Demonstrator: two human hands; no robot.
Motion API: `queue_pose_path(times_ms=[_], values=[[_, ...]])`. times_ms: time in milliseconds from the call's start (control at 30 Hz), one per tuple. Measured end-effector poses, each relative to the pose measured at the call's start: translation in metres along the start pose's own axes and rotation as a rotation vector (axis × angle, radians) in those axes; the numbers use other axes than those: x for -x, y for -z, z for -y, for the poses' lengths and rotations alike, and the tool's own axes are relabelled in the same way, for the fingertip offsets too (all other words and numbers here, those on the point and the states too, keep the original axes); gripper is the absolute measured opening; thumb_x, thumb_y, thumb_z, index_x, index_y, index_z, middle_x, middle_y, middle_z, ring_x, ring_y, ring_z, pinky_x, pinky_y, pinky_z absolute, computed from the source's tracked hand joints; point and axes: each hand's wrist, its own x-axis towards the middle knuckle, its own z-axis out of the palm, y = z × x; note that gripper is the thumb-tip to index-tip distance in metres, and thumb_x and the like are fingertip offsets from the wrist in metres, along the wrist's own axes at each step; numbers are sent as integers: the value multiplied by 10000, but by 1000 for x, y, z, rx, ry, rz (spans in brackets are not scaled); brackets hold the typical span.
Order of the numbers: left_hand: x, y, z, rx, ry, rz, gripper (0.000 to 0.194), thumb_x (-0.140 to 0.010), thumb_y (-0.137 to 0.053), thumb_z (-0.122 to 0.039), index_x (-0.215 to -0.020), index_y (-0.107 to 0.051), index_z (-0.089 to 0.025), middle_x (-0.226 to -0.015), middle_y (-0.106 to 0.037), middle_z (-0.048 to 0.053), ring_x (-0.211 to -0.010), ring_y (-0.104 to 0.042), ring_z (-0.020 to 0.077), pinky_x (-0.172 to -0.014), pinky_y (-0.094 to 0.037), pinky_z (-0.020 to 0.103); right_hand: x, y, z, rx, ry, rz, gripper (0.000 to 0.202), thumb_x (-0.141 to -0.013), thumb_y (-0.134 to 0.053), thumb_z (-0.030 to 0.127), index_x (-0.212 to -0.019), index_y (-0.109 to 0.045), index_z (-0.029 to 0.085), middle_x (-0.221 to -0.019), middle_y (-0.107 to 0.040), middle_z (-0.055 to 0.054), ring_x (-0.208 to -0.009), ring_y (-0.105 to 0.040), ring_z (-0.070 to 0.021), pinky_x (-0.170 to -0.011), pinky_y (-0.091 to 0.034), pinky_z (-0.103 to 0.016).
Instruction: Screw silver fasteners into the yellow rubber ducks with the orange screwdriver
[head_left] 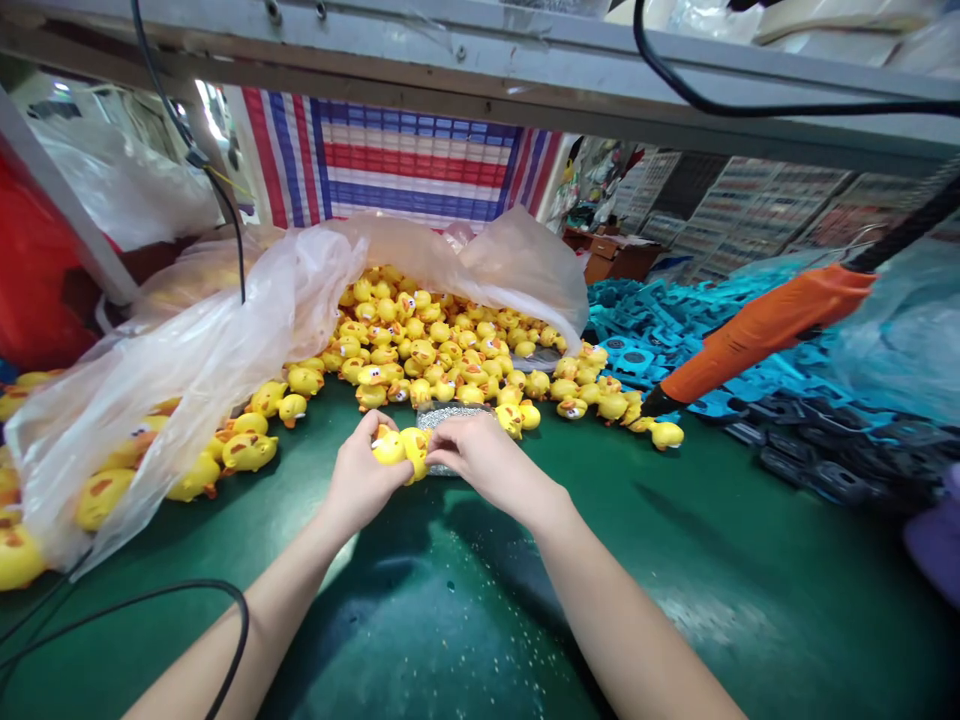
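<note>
A yellow toy duck (414, 452) with an orange beak lies in my left hand (365, 470), whose fingers and thumb are closed around it. From the other side my right hand (480, 455) meets the duck, its fingertips pinched together. What that pinch holds, if anything, is too small to make out. Right behind both hands sits a shallow tray (450, 412) of small silvery pieces, partly hidden by my right hand. Beyond it spreads a heap of yellow toy ducks (442, 350), spilling from a clear plastic bag (525, 262).
An orange electric screwdriver (765, 335) hangs at the right, its tip near a loose duck (667, 435). Blue plastic parts (652, 320) and black parts (817, 450) are piled behind it. A black cable (217, 590) loops over my left forearm. The green tabletop (442, 620) stretches below.
</note>
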Motion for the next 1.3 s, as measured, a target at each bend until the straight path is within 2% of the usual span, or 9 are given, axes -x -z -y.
queue_pose_path(times_ms=[500, 567, 700, 733, 767, 833, 967, 1167, 1300], values=[[9, -8, -5, 11, -52, -53, 283, -545, -662, -251, -740, -460, -213, -622, -448, -79, -571, -395, 100, -524, -331, 211, 5, 2, 13, 242, -13, -89, 205, -762, -771, 259, -670, -613, 166, -674, -662, -1, -648, -600, -151, -662, -361, -294], [7, -7, -4, 148, 57, 7, 299, -514, -641, -203, -749, -458, -218, -592, -453, -88, -536, -415, 99, -493, -350, 208, 14, 13, 13, 184, 141, -440, 218, -765, -766, 306, -703, -593, 188, -709, -652, 6, -675, -615, -155, -669, -419, -302], [6, -9, -2, 385, 184, 106, 303, -493, -601, -159, -746, -448, -221, -540, -471, -100, -469, -445, 97, -438, -396, 209, 42, 53, 7, 205, 382, -1677, 337, -736, -774, 346, -1035, -619, 338, -1043, -627, -12, -1074, -582, -255, -915, -453, -425], [7, -10, -2, 416, 190, 126, 302, -490, -597, -155, -744, -448, -220, -532, -474, -101, -459, -442, 92, -425, -395, 203, 49, 63, 4, 180, 338, -1778, 487, -693, -801, 366, -1130, -587, 393, -1163, -603, 5, -1197, -521, -276, -980, -423, -440], [9, -12, -3, 441, 199, 148, 303, -484, -592, -150, -741, -447, -218, -527, -476, -101, -448, -435, 87, -409, -388, 196, 55, 71, 0, 66, 278, -1739, 570, -672, -810, 382, -1182, -559, 424, -1250, -570, 23, -1258, -486, -284, -1019, -405, -439], [13, -18, -3, 474, 229, 196, 312, -465, -579, -140, -735, -442, -217, -519, -478, -103, -423, -416, 77, -372, -362, 182, 65, 82, -8, -332, 156, -1372, 604, -665, -792, 415, -1214, -541, 411, -1283, -574, 8, -1240, -525, -298, -1016, -433, -462], [20, -31, -1, 480, 260, 285, 319, -449, -554, -136, -734, -439, -219, -490, -469, -109, -370, -371, 64, -317, -292, 165, 71, 77, -19, -912, -2, -683, 501, -657, -785, 462, -1097, -599, 313, -976, -688, -42, -813, -676, -232, -766, -554, -442], [21, -37, 3, 445, 237, 291, 312, -445, -547, -131, -721, -433, -218, -468, -419, -123, -361, -339, 51, -323, -271, 161, 61, 57, -3, -1109, 122, -403, 485, -541, -851, 529, -882, -635, 262, -730, -535, 9, -607, -506, -130, -519, -486, -289], [19, -39, 8, 416, 220, 282, 318, -449, -543, -137, -734, -431, -220, -471, -421, -123, -363, -350, 59, -336, -278, 171, 47, 56, 23, -1105, 198, -400, 445, -544, -856, 504, -796, -585, 256, -786, -494, 12, -645, -494, -125, -534, -503, -286]])
